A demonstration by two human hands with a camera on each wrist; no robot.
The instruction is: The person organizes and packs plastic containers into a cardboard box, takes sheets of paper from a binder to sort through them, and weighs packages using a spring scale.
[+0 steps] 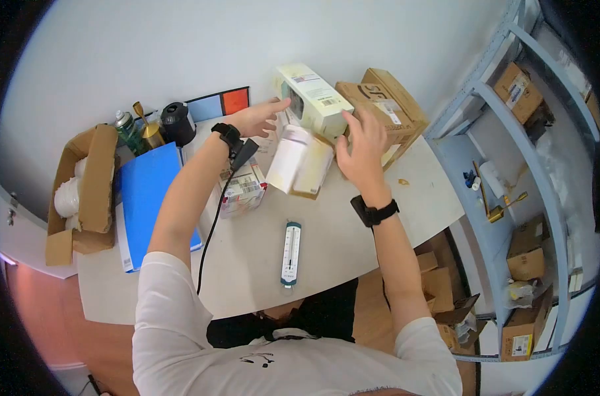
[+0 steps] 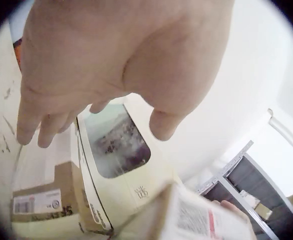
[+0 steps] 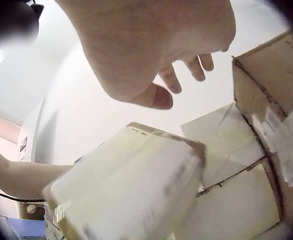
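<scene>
My left hand [image 1: 255, 119] is by the left side of a pale yellow-green box [image 1: 316, 99], fingers extended and nothing in its grasp. The box's dark window [image 2: 119, 140] shows under that palm in the left wrist view. Over to the right, my right hand [image 1: 364, 148] has its fingers apart and bent a little, beside the same box's right end. Between the hands a white box [image 1: 290, 158] stands tilted; its surface [image 3: 131, 185] looks blurred below the right hand in the right wrist view. A cardboard box [image 1: 382, 109] is just behind the right hand.
A spring scale [image 1: 290, 254] lies near the table's front edge. A printed box [image 1: 244, 191] stands below the left wrist. Leftward are a blue folder [image 1: 151, 198], an open carton [image 1: 95, 191], a green bottle [image 1: 129, 132] and a black container [image 1: 178, 123]. Shelving [image 1: 485, 218] is at right.
</scene>
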